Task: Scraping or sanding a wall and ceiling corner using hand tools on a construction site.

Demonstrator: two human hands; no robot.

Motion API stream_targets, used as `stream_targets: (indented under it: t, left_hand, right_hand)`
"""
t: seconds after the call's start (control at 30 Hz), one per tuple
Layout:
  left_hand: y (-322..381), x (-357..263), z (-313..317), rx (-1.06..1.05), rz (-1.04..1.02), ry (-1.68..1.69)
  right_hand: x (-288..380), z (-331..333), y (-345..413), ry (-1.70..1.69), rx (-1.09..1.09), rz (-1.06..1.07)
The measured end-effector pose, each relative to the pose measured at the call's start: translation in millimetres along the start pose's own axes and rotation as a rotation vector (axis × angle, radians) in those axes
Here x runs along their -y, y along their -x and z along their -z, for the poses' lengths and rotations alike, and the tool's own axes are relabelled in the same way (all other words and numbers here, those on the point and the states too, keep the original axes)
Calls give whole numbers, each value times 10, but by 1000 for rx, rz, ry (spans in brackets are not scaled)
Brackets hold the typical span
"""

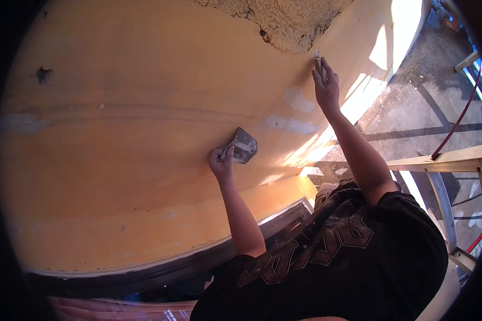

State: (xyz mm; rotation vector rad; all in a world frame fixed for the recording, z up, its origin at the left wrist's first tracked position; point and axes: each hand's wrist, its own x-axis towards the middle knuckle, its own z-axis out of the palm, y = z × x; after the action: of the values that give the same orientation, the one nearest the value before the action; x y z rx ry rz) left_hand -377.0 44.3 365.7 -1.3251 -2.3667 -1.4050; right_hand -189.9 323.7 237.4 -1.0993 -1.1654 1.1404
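My left hand [222, 163] grips a wide metal putty knife [244, 146], whose blade is smeared with grey-white compound. Higher up and to the right, my right hand [327, 86] holds a narrow tool [320, 69], perhaps a small putty knife, against the yellow-painted wall [144, 80]. A small white spot [316, 53] shows at its tip, just below a rough patch of bare plaster [289, 28]. Pale filler patches [299, 99] lie on the wall between my hands. My fingers partly hide both tools' handles.
Below the wall runs a dark window or door frame [164, 267]. To the right stand a ladder or scaffold [442, 159] and a red hose or cable [460, 116], above a concrete floor [409, 108]. A dark hole [44, 75] marks the wall at the left.
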Motion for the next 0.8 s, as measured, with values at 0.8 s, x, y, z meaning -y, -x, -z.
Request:
stream_targets:
  t: [0.8]
  left_hand:
    - [-17,24,-53,5,6,71]
  right_hand:
    - [-17,-30,92,40,-18,60]
